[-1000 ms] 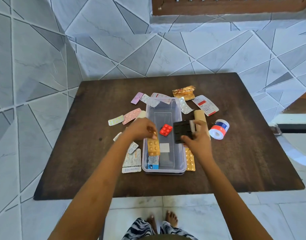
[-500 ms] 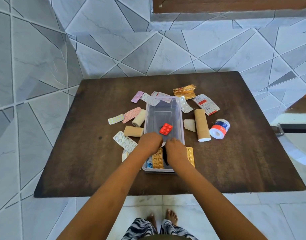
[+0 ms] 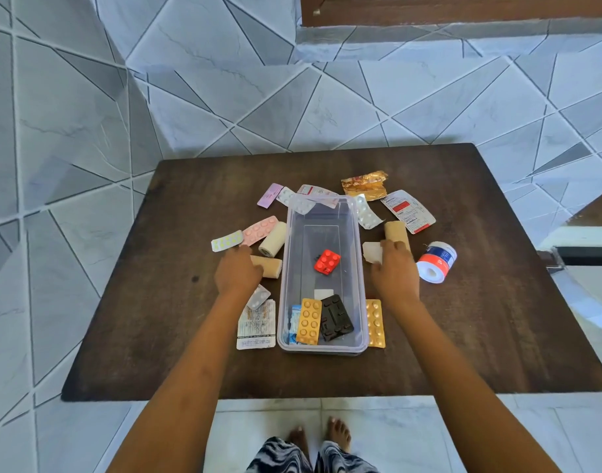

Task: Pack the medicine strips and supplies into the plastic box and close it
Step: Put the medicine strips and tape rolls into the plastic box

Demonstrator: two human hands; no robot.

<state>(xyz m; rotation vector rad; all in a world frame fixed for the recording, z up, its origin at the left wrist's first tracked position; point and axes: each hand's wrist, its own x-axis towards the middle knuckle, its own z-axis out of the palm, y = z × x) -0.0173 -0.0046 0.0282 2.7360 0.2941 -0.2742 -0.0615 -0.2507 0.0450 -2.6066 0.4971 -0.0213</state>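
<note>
Roughly a quarter done: four strips sat in the box [image 3: 323,346]; left hand [image 3: 237,272] and right hand [image 3: 393,272] covered rolls, grip unclear; lid unseen.

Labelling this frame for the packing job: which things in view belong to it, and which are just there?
Part of the job:
- plastic box, open, no lid in view
- red strip, orange strip and black strip, already inside
- pink strip
- tan bandage roll by the left hand
- tape roll
- right hand

Just there:
- wooden table
- tiled floor
</note>
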